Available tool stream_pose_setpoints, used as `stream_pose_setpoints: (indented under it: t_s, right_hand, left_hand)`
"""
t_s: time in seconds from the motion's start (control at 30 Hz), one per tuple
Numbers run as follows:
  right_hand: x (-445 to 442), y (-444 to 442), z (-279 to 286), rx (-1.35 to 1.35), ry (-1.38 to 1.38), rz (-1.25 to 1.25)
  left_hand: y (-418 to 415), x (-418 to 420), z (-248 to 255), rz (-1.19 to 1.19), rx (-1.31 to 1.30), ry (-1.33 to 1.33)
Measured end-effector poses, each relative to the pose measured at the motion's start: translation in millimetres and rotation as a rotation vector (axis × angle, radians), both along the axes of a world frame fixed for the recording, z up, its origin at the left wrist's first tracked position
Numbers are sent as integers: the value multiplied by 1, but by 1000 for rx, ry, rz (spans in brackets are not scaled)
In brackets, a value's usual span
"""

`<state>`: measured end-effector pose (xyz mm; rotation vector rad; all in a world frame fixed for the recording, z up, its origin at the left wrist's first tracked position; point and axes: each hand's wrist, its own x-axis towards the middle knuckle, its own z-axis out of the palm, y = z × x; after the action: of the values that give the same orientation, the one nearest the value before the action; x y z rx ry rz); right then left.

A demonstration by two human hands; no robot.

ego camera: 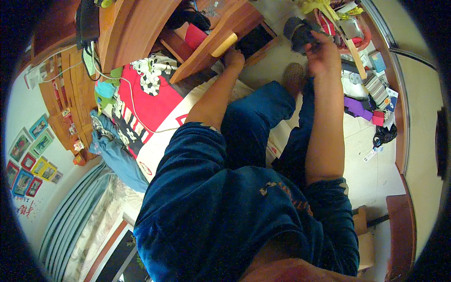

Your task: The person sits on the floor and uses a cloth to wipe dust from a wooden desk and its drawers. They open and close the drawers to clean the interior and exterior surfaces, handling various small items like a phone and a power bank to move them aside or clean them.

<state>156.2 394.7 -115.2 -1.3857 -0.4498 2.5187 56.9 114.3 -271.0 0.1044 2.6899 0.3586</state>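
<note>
My right hand point(322, 53) grips a dark, rounded bundle point(297, 33) with a thin band around it; what it is made of is hard to tell. It is held above the floor, just beyond my foot. My left hand point(234, 58) is curled at the wooden drawer front point(201, 56), close beside its pale yellow handle point(224, 45); its fingertips are hidden. That drawer is pulled out, with a red item point(195, 36) and black things point(190, 19) inside. Beside it, lower down, is a dark open compartment point(255, 40).
A bed with a red patterned cover point(148, 105) lies to the left, crossed by a white cable point(132, 93). On the right are a basket with a red rim point(366, 35), a wooden stick point(356, 58), a purple item point(357, 108) and a black plastic bag point(384, 135) near sliding doors point(422, 141).
</note>
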Motion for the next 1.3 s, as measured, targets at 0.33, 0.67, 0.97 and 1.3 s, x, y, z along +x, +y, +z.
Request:
stream_pose_setpoints:
  t_s: [0.33,0.67,0.97,1.3]
  right_hand:
    - [-1,-3,-6,2,42,1]
    - [-1,3,6,39,-1,-22]
    - [-1,8,-7,81,36,5]
    - [-7,-29,-4,252,-102,211]
  left_hand:
    - [-7,41,61,-579,-484,155]
    - [-13,58,150,-399,-527,-301]
    - [-72,95,291,-458,-98,-65]
    - [-61,104,275,-653,-205,139]
